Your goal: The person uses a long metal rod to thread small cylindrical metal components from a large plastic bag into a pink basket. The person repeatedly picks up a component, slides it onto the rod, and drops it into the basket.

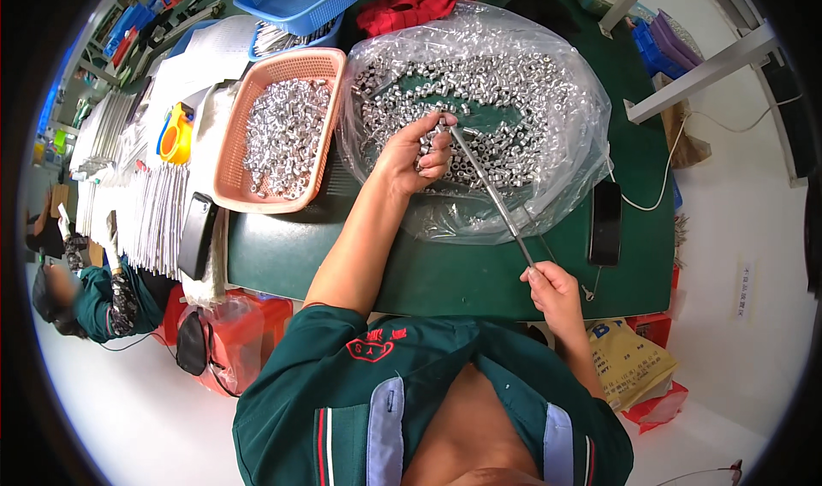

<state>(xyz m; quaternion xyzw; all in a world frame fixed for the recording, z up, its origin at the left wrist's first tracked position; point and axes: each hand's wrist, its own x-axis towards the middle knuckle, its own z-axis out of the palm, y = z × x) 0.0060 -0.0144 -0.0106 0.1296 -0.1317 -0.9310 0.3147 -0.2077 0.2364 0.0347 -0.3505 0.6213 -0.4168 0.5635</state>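
My right hand is closed around the near end of a slim metal rod, which slants up and left. At the rod's far end, my left hand is curled, with thumb and forefinger pinching a small piece at the tip. Several small silvery metal sleeves show in its bent fingers. Beneath the hands, a clear plastic bag lies spread out with a great many loose metal sleeves on it. Left of it stands a salmon-pink plastic basket holding more small metal pieces.
A black phone lies right of the bag on the green table. Another dark phone-shaped object leans by stacked papers at left, near a yellow tape dispenser. Blue baskets and red cloth sit behind. A co-worker is at far left.
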